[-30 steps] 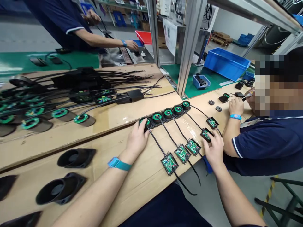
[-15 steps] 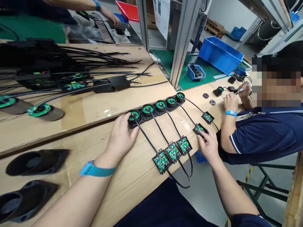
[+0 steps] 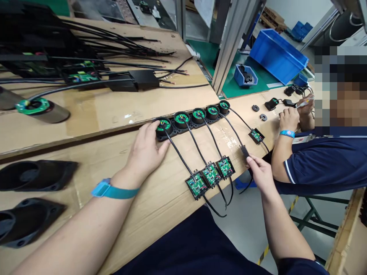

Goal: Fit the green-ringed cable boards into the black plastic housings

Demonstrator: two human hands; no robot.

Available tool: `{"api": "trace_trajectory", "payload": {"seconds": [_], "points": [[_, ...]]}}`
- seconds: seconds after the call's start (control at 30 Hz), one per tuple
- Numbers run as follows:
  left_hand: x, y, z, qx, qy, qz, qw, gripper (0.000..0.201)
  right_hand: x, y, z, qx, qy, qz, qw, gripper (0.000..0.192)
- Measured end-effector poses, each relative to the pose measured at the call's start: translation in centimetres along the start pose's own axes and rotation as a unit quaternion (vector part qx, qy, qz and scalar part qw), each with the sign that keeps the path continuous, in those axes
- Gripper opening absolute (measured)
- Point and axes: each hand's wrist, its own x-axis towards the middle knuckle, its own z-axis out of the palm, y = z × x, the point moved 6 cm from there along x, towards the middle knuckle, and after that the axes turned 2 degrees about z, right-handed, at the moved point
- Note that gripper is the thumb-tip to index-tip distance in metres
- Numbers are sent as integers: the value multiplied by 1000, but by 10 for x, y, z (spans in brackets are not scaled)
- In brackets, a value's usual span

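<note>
A row of several round black modules with green circuit rings (image 3: pixel 195 116) lies on the cardboard-covered bench (image 3: pixel 120 114). A black cable runs from each to a small black box with a green board. My left hand (image 3: pixel 146 151) rests flat beside the leftmost module (image 3: pixel 164 127), fingers touching it. My right hand (image 3: pixel 259 172) pinches one small box (image 3: pixel 244 151) at the bench's edge, tilted on its side. Three boxes (image 3: pixel 210 175) lie together near the front edge. Another box (image 3: pixel 256 136) lies further right.
A seated person in a dark blue shirt (image 3: pixel 323 160) works at the right with small black parts. Black housings (image 3: pixel 34 179) lie at the left, bundled cables and boxes (image 3: pixel 86 65) at the back. An aluminium post (image 3: pixel 233 42) and blue bins (image 3: pixel 276 55) stand beyond.
My right hand has lifted the fourth small box off the bench and turned it on edge. The view has shifted down and closer. My left hand has stayed at the leftmost module.
</note>
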Motion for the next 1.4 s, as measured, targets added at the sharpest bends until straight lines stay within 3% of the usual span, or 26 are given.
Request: {"api": "trace_trajectory", "payload": {"seconds": [0.1, 0.2, 0.4, 0.57, 0.67, 0.77, 0.8, 0.87, 0.93, 1.03, 1.1, 1.2, 1.3, 1.4], "points": [[0, -2, 0, 9, 8, 19, 1000, 71, 12, 10, -3, 200, -58, 130, 969, 39], [0, -5, 1, 10, 15, 29, 999, 75, 16, 11, 3, 292, -127, 201, 926, 39], [1, -5, 1, 16, 14, 35, 999, 74, 11, 12, 10, 358, -183, 263, 877, 37], [1, -7, 1, 10, 12, 40, 999, 75, 8, 9, 11, 347, -168, 261, 885, 36], [1, -10, 5, 6, 13, 39, 999, 75, 14, 9, 0, 265, -103, 201, 937, 42], [2, -6, 11, 15, 15, 4, 1000, 65, 17, -5, -24, 26, 38, 57, 997, 45], [2, -4, 13, 21, 12, -19, 1000, 61, 14, -14, -27, -72, 86, -9, 994, 46], [3, 0, 19, 36, 9, -61, 997, 59, 1, -37, -18, -223, 152, -137, 953, 47], [7, 3, 27, 53, -2, -69, 996, 59, -19, -54, 11, -264, 133, -226, 928, 54], [9, 4, 26, 71, -3, -73, 995, 60, -64, -74, 78, -273, -39, -339, 900, 60], [-2, 10, 13, 66, -3, -67, 996, 69, -93, -81, 115, -301, -118, -390, 862, 57], [-40, 26, -24, 67, -18, -22, 997, 77, -108, -79, 143, -329, -134, -425, 832, 49], [-92, 22, -78, 128, -9, -4, 992, 65, -96, -70, 142, -329, -122, -441, 826, 44], [-139, -8, -134, 210, 36, -70, 975, 59, -79, -65, 128, -358, -72, -432, 825, 41]]}}
